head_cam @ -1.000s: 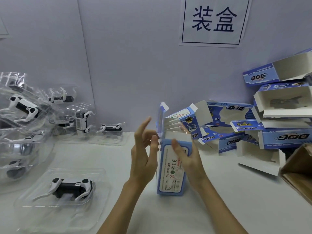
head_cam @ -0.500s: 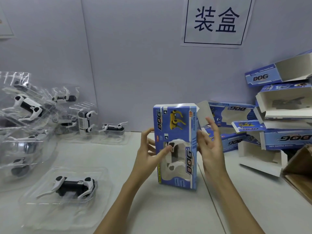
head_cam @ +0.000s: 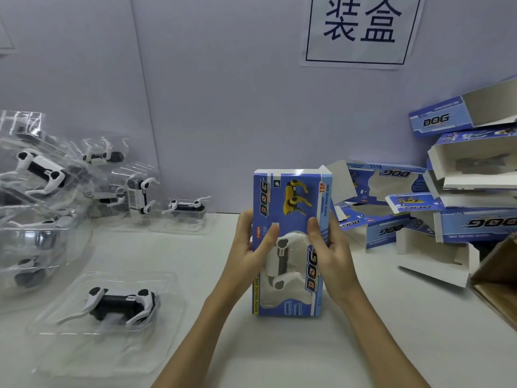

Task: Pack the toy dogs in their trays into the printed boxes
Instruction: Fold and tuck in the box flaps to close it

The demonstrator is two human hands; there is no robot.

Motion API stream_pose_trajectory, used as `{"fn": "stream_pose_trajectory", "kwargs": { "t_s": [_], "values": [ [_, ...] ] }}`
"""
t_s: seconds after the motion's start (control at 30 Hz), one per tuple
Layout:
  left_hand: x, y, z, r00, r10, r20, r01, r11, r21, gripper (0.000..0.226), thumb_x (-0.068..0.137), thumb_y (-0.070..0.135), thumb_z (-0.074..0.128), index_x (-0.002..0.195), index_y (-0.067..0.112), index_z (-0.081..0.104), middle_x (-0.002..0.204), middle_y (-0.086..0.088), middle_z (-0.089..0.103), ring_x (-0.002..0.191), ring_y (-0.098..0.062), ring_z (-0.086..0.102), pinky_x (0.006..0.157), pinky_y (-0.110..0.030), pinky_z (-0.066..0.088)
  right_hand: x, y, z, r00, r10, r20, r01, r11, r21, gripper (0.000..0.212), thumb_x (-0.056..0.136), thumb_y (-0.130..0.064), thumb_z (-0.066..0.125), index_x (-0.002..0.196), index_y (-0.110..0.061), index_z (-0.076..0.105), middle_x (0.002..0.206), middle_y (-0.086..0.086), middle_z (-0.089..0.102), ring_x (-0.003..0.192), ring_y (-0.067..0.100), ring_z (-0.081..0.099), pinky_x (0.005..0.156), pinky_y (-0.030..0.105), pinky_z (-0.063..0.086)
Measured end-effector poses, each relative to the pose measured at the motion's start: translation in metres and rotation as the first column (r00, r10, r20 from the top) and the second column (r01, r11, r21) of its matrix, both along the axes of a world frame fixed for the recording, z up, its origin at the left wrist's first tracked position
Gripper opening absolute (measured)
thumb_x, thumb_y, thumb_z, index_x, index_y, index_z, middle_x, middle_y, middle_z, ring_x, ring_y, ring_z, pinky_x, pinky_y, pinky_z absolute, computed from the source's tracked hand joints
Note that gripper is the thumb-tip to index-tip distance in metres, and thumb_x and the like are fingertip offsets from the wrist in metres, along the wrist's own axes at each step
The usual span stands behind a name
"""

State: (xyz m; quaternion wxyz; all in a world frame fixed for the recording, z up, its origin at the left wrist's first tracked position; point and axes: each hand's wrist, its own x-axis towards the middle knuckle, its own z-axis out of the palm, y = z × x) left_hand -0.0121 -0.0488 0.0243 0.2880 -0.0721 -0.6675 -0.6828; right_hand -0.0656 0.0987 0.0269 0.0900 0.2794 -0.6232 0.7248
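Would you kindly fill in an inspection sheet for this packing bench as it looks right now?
Surface: white table, bare in front of the hands.
Job's things: printed box stands upright on the table, a toy dog visible through its window, top flap closed. A trayed dog lies near left; a pile of trayed dogs sits far left; empty boxes are heaped at right.
Clutter: brown carton at the right edge.
Grippers: left hand and right hand grip the box's sides, thumbs on its front.
Cables: nothing seen.
Surroundings: pale wall with a paper sign bearing two characters.
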Motion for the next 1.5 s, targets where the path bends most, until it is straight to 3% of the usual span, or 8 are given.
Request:
{"fn": "stream_pose_trajectory", "kwargs": {
  "t_s": [0.33, 0.5, 0.7, 0.83, 1.07, 1.27, 1.4, 1.5],
  "values": [
    [0.003, 0.008, 0.011, 0.999, 0.006, -0.033, -0.001, 0.99, 0.138, 0.046, 0.088, 0.056, 0.064, 0.119, 0.021, 0.065, 0.125, -0.019, 0.067, 0.11, -0.031, 0.073, 0.076, -0.034, 0.063, 0.01, -0.005, 0.007, 0.996, -0.09, -0.011, 0.089, 0.994, -0.067, 0.069, 0.082, -0.085, 0.06, 0.107, -0.02, 0.067, 0.1, 0.035, 0.06, 0.094, 0.06, 0.059, 0.077, 0.074, 0.053],
    [0.004, 0.011, 0.012, 0.999, -0.021, -0.024, 0.025, 0.987, 0.16, 0.041, 0.096, 0.045, 0.061, 0.129, 0.022, 0.053, 0.123, -0.005, 0.072, 0.107, -0.03, 0.074, 0.075, -0.036, 0.065, 0.012, -0.003, 0.009, 0.999, -0.031, 0.012, 0.032, 0.993, -0.115, 0.016, 0.094, -0.056, 0.062, 0.104, -0.048, 0.071, 0.104, -0.002, 0.076, 0.099, 0.025, 0.076, 0.068, 0.032, 0.065],
    [0.002, 0.013, 0.011, 0.997, -0.001, -0.072, 0.015, 0.979, 0.201, 0.056, 0.094, 0.027, 0.061, 0.145, 0.037, 0.039, 0.124, -0.005, 0.063, 0.104, -0.032, 0.074, 0.078, -0.038, 0.064, 0.008, -0.004, 0.01, 0.999, -0.023, -0.031, 0.017, 0.982, -0.187, 0.046, 0.101, -0.017, 0.057, 0.145, -0.027, 0.047, 0.136, 0.0, 0.065, 0.12, 0.02, 0.069, 0.082, 0.032, 0.063],
    [0.0, 0.011, 0.007, 0.996, 0.076, -0.046, -0.072, 0.993, 0.095, 0.033, 0.095, 0.035, 0.057, 0.127, 0.025, 0.061, 0.136, -0.004, 0.061, 0.122, -0.032, 0.066, 0.089, -0.051, 0.061, 0.006, -0.002, 0.009, 0.998, -0.046, -0.051, 0.04, 0.992, -0.117, 0.035, 0.104, -0.018, 0.052, 0.136, -0.026, 0.06, 0.145, -0.006, 0.058, 0.138, 0.019, 0.055, 0.098, 0.039, 0.059],
    [-0.005, 0.011, 0.004, 0.99, 0.126, -0.06, -0.121, 0.989, 0.088, 0.029, 0.096, 0.035, 0.054, 0.116, 0.017, 0.062, 0.114, -0.007, 0.073, 0.099, -0.027, 0.076, 0.066, -0.03, 0.061, 0.003, -0.002, 0.009, 0.996, -0.066, -0.065, 0.058, 0.991, -0.119, 0.033, 0.099, -0.022, 0.054, 0.131, -0.021, 0.06, 0.127, -0.01, 0.067, 0.119, 0.009, 0.066, 0.08, 0.025, 0.06],
    [-0.006, 0.021, 0.002, 0.922, 0.373, -0.103, -0.374, 0.928, 0.013, 0.043, 0.099, 0.056, 0.055, 0.129, 0.025, 0.057, 0.124, 0.007, 0.053, 0.117, -0.011, 0.062, 0.087, -0.031, 0.059, 0.008, -0.016, -0.008, 0.703, -0.515, -0.49, 0.569, 0.821, -0.047, 0.026, 0.107, -0.031, 0.058, 0.128, -0.023, 0.071, 0.132, 0.007, 0.051, 0.125, 0.023, 0.055, 0.101, 0.035, 0.052],
    [-0.002, 0.017, 0.0, 0.932, 0.336, -0.136, -0.333, 0.942, 0.043, 0.048, 0.104, 0.056, 0.035, 0.132, 0.027, 0.061, 0.128, 0.004, 0.051, 0.118, -0.004, 0.061, 0.095, -0.022, 0.052, 0.024, -0.03, -0.017, 0.874, -0.292, -0.389, 0.389, 0.899, 0.199, 0.073, 0.091, -0.075, 0.056, 0.15, -0.033, 0.051, 0.167, 0.002, 0.025, 0.155, 0.017, 0.028, 0.116, 0.018, 0.038],
    [0.002, 0.008, 0.0, 0.901, 0.367, -0.23, -0.379, 0.925, -0.008, 0.045, 0.11, 0.022, 0.03, 0.122, 0.021, 0.073, 0.112, -0.005, 0.066, 0.1, -0.017, 0.067, 0.08, -0.025, 0.054, 0.023, -0.034, -0.014, 0.945, -0.194, -0.263, 0.255, 0.941, 0.224, 0.091, 0.079, -0.064, 0.074, 0.156, -0.034, 0.036, 0.173, -0.013, 0.008, 0.155, 0.008, 0.027, 0.105, 0.019, 0.051]
  ]
}}
